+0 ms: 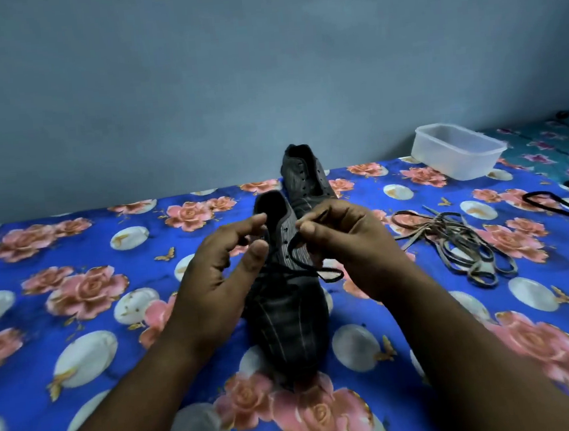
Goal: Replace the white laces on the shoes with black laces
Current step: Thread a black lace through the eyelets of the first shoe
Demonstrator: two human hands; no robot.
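Grey striped shoe (286, 314), seemingly black lace (306, 266).

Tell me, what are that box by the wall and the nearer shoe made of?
The box looks like frosted, translucent plastic: milky walls, soft sheen. The nearer shoe seems woven fabric, matte grey with fine stripes, though synthetic leather can't be ruled out.

Seen from above on a blue floral bedsheet (73, 254): a dark striped shoe (287, 321), toe toward the camera, with a black lace (310, 268) pinched in the right hand (344, 244) and the left hand (219, 272) hovering at the eyelets, fingers loosely spread. Behind, a second shoe (305, 175) without laces; to the right, a heap of removed pale laces (464, 244), another black lace (557, 203) and a clear plastic tub (456, 152).
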